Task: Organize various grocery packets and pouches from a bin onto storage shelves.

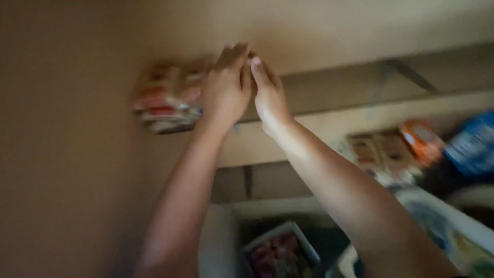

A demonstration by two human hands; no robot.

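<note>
Both arms raised to top shelf [360, 85]. Left hand [226, 87] flat against colourful packet [167, 98], fingers straight, no grip. Right hand [267, 95] alongside, touching left. Packet already on shelf; hands not yet withdrawn.

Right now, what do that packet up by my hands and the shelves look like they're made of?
The colourful packet looks like printed plastic film or thin card; blur leaves it open. The shelves look like matte, painted board, flat and beige, on a slanted bracket.
</note>
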